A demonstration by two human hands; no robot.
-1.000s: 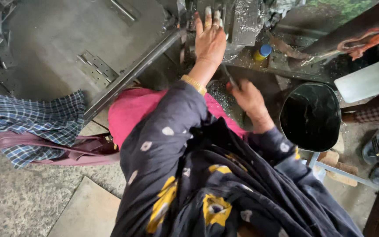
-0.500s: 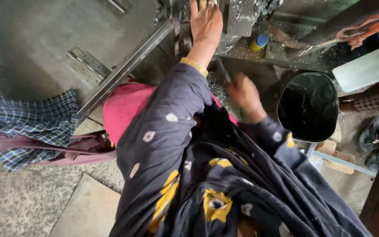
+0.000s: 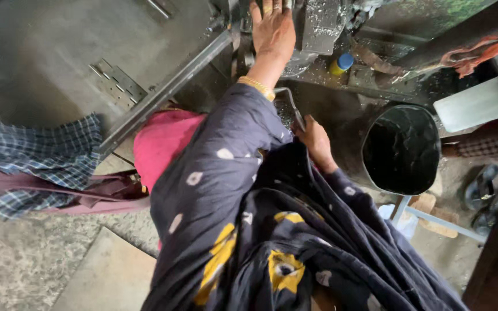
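The left hand (image 3: 273, 31) lies flat on the machine (image 3: 318, 26) at the far edge. The right hand (image 3: 313, 138) grips a thin metal rod (image 3: 292, 103) just below: stiff, light, probably slippery with shavings; hold low.

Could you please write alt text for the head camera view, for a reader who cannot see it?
Seen from above, a person in a dark dotted sleeve presses the left hand flat against a metal machine strewn with shavings, while the right hand grips a thin curved metal tool. A black bucket stands to the right; checked cloth lies on the left.
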